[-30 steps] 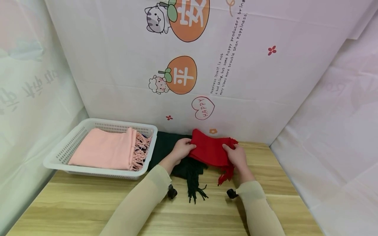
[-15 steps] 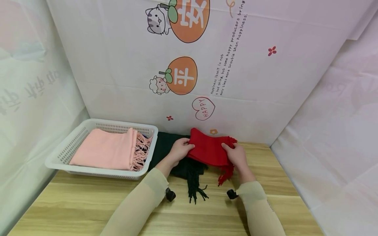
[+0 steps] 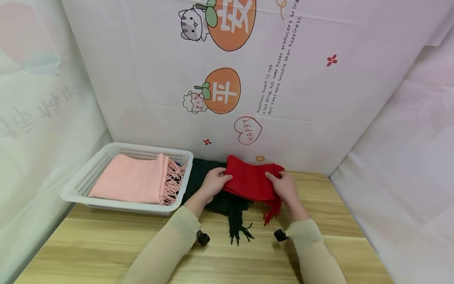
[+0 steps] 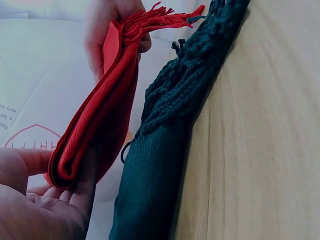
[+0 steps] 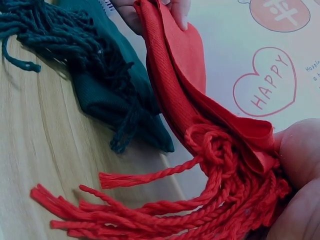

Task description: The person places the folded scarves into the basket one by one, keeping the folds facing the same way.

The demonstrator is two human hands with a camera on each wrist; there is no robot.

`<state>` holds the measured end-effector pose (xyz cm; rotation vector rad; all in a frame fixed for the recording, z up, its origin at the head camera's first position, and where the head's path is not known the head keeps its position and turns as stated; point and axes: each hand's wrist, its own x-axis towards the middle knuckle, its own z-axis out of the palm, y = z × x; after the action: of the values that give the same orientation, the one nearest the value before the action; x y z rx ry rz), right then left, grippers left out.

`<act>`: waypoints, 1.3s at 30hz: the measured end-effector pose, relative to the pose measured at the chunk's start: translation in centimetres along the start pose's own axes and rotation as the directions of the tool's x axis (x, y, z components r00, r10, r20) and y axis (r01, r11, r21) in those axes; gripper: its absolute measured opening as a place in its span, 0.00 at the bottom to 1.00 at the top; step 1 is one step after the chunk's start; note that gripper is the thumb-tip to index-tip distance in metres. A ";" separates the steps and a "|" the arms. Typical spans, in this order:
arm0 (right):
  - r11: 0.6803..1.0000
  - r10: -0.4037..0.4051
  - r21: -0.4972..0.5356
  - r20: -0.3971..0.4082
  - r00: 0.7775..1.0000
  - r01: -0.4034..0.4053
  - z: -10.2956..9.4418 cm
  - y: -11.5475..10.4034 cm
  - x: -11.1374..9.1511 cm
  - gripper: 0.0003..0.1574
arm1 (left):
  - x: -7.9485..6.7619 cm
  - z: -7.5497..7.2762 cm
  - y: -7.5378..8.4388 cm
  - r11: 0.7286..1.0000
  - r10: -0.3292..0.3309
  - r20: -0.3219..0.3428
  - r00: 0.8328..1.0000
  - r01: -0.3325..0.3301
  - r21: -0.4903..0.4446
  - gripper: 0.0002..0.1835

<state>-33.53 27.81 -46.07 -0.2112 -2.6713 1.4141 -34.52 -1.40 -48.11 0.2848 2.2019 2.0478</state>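
A folded red scarf [image 3: 248, 179] is held up between both hands, its fringe hanging at the right end. My left hand [image 3: 213, 182] pinches its folded left edge, thumb on top and fingers beneath, as the left wrist view shows with the red scarf [image 4: 100, 110] above the fingers. At the fringed end my right hand [image 3: 285, 188] grips the right edge. In the right wrist view the scarf's red fringe [image 5: 215, 195] dangles beside the thumb. Under and left of it, a folded dark green scarf [image 3: 202, 173] lies on the table, fringe toward the front.
A white perforated basket [image 3: 127, 207] stands at the left, touching or close to the green scarf. Inside it lies a folded pink scarf [image 3: 129, 179], with something dark partly showing under its fringe. A printed white sheet [image 3: 301, 130] rises behind the wooden table [image 3: 227, 260].
The red scarf and my left hand have shifted slightly left relative to the green scarf. Both hands keep their grip. The whole view has drifted a little to the right.
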 end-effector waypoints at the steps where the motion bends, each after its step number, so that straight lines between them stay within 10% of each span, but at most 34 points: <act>1: 1.000 -0.002 -0.005 0.000 1.000 0.002 0.0 -0.1 0.0 0.42 | -0.1 -0.1 0.0 1.000 0.001 -0.005 1.000 -0.001 0.000 0.19; 39: 0.998 -0.047 0.046 0.042 0.998 0.045 1.0 -4.0 -2.5 0.36 | -4.6 -2.7 3.5 1.000 0.030 -0.104 0.994 -0.031 -0.003 0.20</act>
<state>-31.56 24.34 -43.37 -0.1165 -2.6561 1.4804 -30.39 -4.77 -44.58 0.2173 2.2650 2.1297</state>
